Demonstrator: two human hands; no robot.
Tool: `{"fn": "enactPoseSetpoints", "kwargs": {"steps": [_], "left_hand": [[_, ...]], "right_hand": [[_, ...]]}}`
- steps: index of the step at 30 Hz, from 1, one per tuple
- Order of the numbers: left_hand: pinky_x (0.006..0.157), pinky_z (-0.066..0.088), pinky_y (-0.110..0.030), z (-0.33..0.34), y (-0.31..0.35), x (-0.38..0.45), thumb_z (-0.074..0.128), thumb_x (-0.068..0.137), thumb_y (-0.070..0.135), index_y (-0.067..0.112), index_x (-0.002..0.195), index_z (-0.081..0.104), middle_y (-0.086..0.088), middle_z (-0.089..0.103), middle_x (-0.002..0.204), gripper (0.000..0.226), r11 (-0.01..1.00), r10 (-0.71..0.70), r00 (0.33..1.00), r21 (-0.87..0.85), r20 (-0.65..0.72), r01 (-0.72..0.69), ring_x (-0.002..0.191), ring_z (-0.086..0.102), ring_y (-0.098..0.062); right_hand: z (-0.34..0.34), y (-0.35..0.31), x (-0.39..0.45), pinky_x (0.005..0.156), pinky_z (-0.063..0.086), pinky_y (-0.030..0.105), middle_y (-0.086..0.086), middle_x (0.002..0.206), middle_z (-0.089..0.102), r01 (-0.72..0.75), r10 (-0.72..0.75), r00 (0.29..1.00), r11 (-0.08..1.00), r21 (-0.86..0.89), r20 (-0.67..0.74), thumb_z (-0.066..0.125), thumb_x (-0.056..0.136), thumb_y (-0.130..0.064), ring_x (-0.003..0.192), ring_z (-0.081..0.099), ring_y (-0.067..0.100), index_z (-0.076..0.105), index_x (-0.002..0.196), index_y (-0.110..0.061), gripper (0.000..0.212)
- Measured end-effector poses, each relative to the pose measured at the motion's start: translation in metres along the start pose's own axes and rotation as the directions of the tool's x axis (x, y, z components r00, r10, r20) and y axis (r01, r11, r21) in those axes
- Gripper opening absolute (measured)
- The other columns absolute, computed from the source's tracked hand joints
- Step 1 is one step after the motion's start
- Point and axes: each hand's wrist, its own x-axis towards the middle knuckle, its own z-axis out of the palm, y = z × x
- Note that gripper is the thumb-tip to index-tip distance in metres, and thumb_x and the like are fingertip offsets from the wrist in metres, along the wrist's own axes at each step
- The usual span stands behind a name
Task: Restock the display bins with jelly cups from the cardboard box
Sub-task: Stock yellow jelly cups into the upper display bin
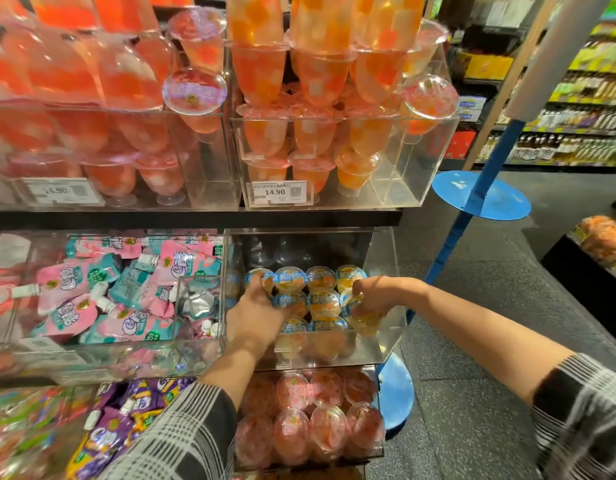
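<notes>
Left hand rests flat on binned jelly cups; right hand grips one cup.

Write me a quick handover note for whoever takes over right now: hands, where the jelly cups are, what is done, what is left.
Left hand: inside the middle clear bin, fingers resting on the blue-lidded jelly cups at the left of the rows.
Right hand: grips one jelly cup at the bin's right front corner, not yet seated.
Done: several rows of cups already lie lids-up in this bin.
Left: seat the held cup. The bin's back looks unfilled. The cardboard box is out of view, so remaining stock is unknown.
</notes>
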Motion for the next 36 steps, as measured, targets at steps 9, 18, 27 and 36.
{"fn": "enactPoseSetpoints", "kwargs": {"steps": [9,18,27,36], "left_hand": [[0.07,0.042,-0.026,-0.002,0.004,0.001,0.074,0.069,0.061,0.031,0.133,0.037,0.017,0.057,0.074,0.08,0.997,0.023,1.0,0.078,0.008,-0.024,0.088,0.066,-0.018],[0.078,0.047,-0.031,-0.001,0.005,0.005,0.072,0.073,0.057,0.027,0.14,0.031,0.007,0.068,0.104,0.084,0.99,0.021,1.0,0.139,-0.023,-0.018,0.1,0.065,-0.021],[0.079,0.049,-0.034,0.001,0.004,0.006,0.072,0.076,0.05,0.025,0.134,0.034,0.003,0.066,0.108,0.074,0.986,-0.006,1.0,0.169,-0.021,0.01,0.099,0.064,-0.023],[0.079,0.047,-0.033,0.003,0.006,0.004,0.069,0.078,0.053,0.027,0.131,0.037,0.003,0.066,0.109,0.068,0.984,-0.011,1.0,0.177,-0.023,0.015,0.1,0.064,-0.026]], "right_hand": [[0.015,-0.005,0.019,0.07,0.049,0.029,0.005,0.09,0.061,-0.046,0.077,0.988,0.972,-0.229,0.131,0.055,0.094,-0.041,0.077,0.058,0.019,0.064,0.117,-0.002,0.046],[0.019,-0.007,0.021,0.09,0.047,0.032,0.013,0.147,0.038,0.001,0.036,0.989,0.971,-0.241,0.147,0.061,0.091,-0.024,0.124,0.049,0.03,0.002,0.153,-0.015,0.086],[0.038,-0.009,0.028,0.084,0.043,0.032,0.012,0.125,0.059,0.079,-0.118,0.991,0.903,-0.422,-0.069,0.052,0.095,-0.017,0.114,0.056,0.029,0.057,0.125,-0.007,0.031],[0.038,-0.015,0.029,0.09,0.047,0.034,0.008,0.124,0.059,0.04,-0.127,0.978,0.894,-0.447,-0.165,0.058,0.091,-0.01,0.115,0.056,0.025,0.057,0.123,-0.007,0.032]]}}
